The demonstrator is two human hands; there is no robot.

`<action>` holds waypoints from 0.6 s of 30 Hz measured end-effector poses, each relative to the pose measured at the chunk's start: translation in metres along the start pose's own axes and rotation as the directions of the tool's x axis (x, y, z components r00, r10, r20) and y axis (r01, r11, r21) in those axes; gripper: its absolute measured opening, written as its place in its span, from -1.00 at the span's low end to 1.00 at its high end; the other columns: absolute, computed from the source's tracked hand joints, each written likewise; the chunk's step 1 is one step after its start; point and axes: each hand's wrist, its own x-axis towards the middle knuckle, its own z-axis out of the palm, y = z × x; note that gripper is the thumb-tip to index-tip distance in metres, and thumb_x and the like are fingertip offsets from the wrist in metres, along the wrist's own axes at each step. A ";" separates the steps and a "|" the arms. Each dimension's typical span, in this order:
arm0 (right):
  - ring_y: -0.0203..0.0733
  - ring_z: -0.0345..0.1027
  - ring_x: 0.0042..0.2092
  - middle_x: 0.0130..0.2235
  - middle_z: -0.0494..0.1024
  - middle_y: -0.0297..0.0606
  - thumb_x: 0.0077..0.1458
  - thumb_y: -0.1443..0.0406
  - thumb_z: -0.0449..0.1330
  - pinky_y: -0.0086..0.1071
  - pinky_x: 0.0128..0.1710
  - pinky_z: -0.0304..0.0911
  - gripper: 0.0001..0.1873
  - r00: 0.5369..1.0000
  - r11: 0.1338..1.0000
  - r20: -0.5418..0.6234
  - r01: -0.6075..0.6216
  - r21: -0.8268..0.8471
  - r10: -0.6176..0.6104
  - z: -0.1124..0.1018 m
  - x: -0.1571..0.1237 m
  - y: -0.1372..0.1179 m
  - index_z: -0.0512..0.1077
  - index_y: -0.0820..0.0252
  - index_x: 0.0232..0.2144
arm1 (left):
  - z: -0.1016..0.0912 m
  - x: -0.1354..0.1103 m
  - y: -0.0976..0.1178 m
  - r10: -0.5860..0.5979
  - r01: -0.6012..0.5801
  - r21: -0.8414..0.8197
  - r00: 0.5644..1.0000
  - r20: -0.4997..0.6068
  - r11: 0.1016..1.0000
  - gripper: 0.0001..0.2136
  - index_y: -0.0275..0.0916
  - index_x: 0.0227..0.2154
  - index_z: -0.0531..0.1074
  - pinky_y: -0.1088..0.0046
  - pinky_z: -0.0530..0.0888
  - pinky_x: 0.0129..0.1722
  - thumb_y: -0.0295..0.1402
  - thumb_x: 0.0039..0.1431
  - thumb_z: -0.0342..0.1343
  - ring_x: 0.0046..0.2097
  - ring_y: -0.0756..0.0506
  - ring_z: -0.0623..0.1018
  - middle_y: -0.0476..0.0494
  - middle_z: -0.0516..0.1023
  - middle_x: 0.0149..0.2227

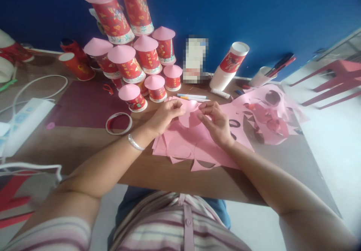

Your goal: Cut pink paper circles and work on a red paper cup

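A pink paper circle (189, 119) with its upper edge curling over is held up above the table between my two hands. My left hand (168, 112) pinches its left edge between thumb and fingers. At the right edge, my right hand (216, 121) closes thumb and fingertips on the same paper. Below both hands lie pink paper sheets (207, 155), several with round cut-outs and torn-looking edges. Behind my left hand stand small red paper cylinders with pink cone roofs, the nearest being a little tower (136, 102).
Taller roofed towers (115, 21) stand stacked at the back left. A roofless white and red tube (227, 68), a pen cup (262, 77) and markers (193, 97) line the back. Pink scraps (269, 119) lie right; a tape roll (119, 124) and white power strip (26, 125) lie left.
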 end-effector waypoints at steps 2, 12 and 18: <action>-0.06 0.48 0.02 -0.08 0.54 -0.19 0.28 0.11 0.30 -0.07 0.05 0.47 -0.78 0.999 0.999 0.029 -0.023 0.026 0.022 0.000 0.000 0.000 0.50 0.06 -0.36 | 0.000 -0.001 0.002 -0.063 0.067 -0.056 0.996 0.063 0.996 -0.74 -0.23 -0.48 0.37 0.45 0.36 -0.34 -0.29 -0.09 0.37 -0.38 0.02 0.40 0.03 0.40 -0.44; -0.08 0.48 -0.02 -0.10 0.54 -0.22 0.26 0.04 0.34 -0.13 -0.03 0.50 -0.75 0.993 0.968 0.001 -0.111 0.225 0.114 0.001 -0.002 -0.002 0.52 0.06 -0.29 | -0.001 0.004 0.001 -0.057 0.053 -0.287 0.998 -0.004 0.956 -0.75 -0.25 -0.47 0.42 0.45 0.40 -0.27 -0.36 -0.07 0.42 -0.34 0.01 0.46 0.02 0.48 -0.40; -0.10 0.45 0.04 -0.07 0.51 -0.23 0.21 0.08 0.42 -0.17 0.03 0.48 -0.78 0.994 0.936 0.013 -0.109 0.333 0.111 0.000 -0.002 0.002 0.56 0.05 -0.31 | -0.001 0.003 0.001 -0.117 0.122 -0.316 0.993 0.034 0.941 -0.72 -0.28 -0.43 0.45 0.51 0.36 -0.39 -0.35 -0.09 0.46 -0.39 0.04 0.44 0.03 0.46 -0.43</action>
